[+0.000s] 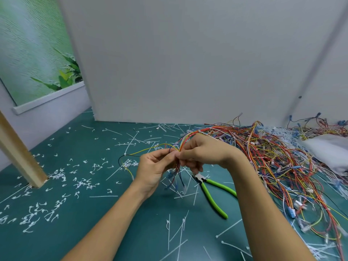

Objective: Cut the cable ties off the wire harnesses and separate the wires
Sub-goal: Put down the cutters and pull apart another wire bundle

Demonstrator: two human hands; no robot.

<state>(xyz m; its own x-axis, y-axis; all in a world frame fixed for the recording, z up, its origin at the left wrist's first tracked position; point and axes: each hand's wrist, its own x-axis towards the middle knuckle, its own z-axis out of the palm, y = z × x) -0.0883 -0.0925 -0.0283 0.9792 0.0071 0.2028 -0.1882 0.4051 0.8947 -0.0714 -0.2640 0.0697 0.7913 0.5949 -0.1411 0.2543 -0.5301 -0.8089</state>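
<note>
My left hand (153,167) and my right hand (199,154) meet above the green mat, both pinching a small wire harness (175,162) of red, yellow and blue wires. A yellow and dark wire pair (143,152) loops out to the left, with a white cable tie at its bend. Blue connectors hang below my hands. Green-handled cutters (212,193) lie on the mat just under my right wrist, held by no hand.
A large tangled heap of coloured wires (282,162) covers the mat to the right. Cut white tie pieces (56,185) litter the mat (94,147) left and front. A wooden post (20,157) stands at left, a grey partition (188,72) behind, a white bag (331,147) far right.
</note>
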